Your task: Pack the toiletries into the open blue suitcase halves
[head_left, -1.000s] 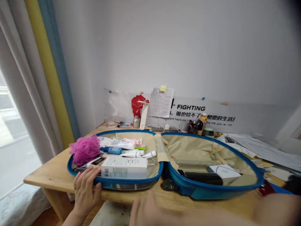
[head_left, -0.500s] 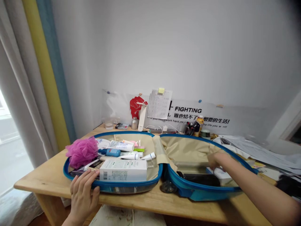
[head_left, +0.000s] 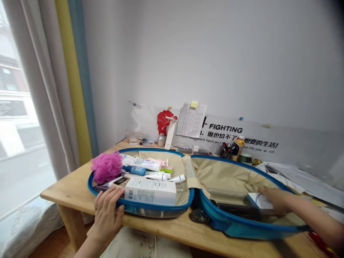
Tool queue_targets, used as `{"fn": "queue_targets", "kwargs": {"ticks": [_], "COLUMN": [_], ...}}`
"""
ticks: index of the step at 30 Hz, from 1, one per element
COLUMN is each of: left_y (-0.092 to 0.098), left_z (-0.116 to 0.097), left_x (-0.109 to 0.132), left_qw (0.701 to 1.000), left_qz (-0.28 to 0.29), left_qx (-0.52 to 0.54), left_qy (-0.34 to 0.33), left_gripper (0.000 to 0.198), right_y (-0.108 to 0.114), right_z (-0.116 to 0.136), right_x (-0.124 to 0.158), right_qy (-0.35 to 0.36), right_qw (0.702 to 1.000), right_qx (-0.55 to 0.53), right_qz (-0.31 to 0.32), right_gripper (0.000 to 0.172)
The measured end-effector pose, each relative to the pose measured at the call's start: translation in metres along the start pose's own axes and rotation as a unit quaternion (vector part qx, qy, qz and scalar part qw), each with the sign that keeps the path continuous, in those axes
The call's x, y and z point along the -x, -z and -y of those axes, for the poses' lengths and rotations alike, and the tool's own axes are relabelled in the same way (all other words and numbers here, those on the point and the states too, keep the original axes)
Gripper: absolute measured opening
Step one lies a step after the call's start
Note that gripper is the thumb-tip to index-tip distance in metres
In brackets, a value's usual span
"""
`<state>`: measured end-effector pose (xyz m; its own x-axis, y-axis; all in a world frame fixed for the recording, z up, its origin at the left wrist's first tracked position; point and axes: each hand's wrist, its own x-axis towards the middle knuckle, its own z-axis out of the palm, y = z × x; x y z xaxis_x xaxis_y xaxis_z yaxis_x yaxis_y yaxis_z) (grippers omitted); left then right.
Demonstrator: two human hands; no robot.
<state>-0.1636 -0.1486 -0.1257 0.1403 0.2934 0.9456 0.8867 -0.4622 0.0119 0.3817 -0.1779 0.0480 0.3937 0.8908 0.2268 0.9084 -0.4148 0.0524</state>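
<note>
The small white box (head_left: 258, 200) lies in the right half of an open blue suitcase (head_left: 242, 226), near the front wall. It is flat and rectangular, white on top, with a thin blue curved line across the lid. It rests on a dark, longish object (head_left: 233, 208) against the beige lining. The right hand (head_left: 276, 201) reaches in from the right and lies against the box's far end, with its fingers stretched over the top. Whether it grips the box or only touches it cannot be told.

The left hand (head_left: 107, 212) rests flat on the front rim of the suitcase's left half, with its fingers spread and loose and nothing held in them. Just beside its fingertips lies a long white carton (head_left: 150, 191) with a barcode on its end. Behind that lie white tubes (head_left: 157, 176), a blue bottle (head_left: 133, 170) and a pink bath puff (head_left: 106, 166) at the left corner.

The suitcase lies spread open on a wooden table (head_left: 72, 186) beside a curtain (head_left: 53, 89). A banner (head_left: 228, 129) is fixed to the wall behind it.
</note>
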Motion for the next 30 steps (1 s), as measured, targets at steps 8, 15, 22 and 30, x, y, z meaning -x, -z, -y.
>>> {"fn": "queue_targets", "kwargs": {"ticks": [8, 15, 22, 30], "left_y": [0.0, -0.001, 0.0, 0.002], "left_z": [0.0, 0.0, 0.001, -0.004], "left_x": [0.003, 0.004, 0.004, -0.002], "left_qw": [1.0, 1.0, 1.0, 1.0], "left_qz": [0.008, 0.008, 0.016, 0.003], "left_qx": [0.007, 0.013, 0.007, -0.003], "left_qy": [0.01, 0.015, 0.005, -0.006], "left_gripper": [0.045, 0.044, 0.044, 0.041], "right_y": [0.085, 0.086, 0.05, 0.039], "right_z": [0.073, 0.213, 0.297, 0.299], "right_x": [-0.023, 0.002, 0.017, 0.023], "right_qy": [0.115, 0.226, 0.237, 0.287], "right_qw": [0.989, 0.973, 0.97, 0.953], "right_qx": [0.051, 0.035, 0.049, 0.038], "right_qz": [0.083, 0.035, 0.038, 0.092], "right_gripper": [0.049, 0.062, 0.061, 0.057]}}
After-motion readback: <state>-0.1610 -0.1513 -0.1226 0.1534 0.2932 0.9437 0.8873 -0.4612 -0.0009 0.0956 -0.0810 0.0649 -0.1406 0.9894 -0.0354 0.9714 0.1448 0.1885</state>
